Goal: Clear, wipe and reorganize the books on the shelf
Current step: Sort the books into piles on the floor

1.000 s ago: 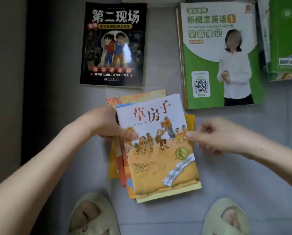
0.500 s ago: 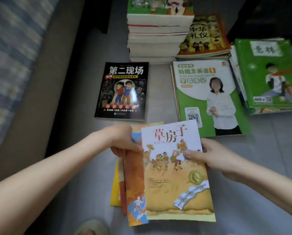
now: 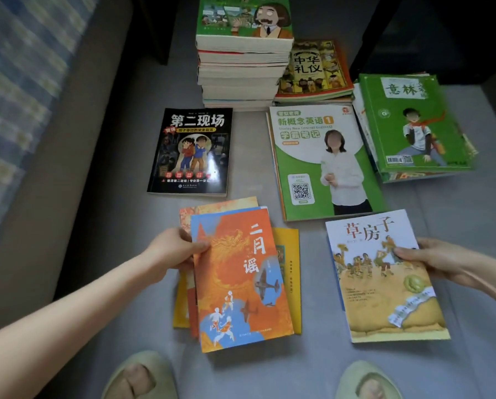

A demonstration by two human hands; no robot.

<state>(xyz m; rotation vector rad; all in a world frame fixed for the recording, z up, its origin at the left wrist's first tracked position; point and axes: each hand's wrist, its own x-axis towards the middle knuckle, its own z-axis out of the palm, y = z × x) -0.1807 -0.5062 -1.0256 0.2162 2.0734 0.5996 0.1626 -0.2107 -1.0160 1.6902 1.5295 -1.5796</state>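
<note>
The left hand [image 3: 174, 253] grips a small stack topped by an orange-and-blue paperback [image 3: 241, 279]; right of it, the right hand [image 3: 431, 259] pinches a cream-and-yellow paperback [image 3: 384, 283].

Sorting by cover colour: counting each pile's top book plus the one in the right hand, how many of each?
Green-covered books: 3
Black-covered book: 1
Orange-and-blue book: 1
Brown-and-yellow book: 1
White-and-tan book: 1
Total: 7
</note>
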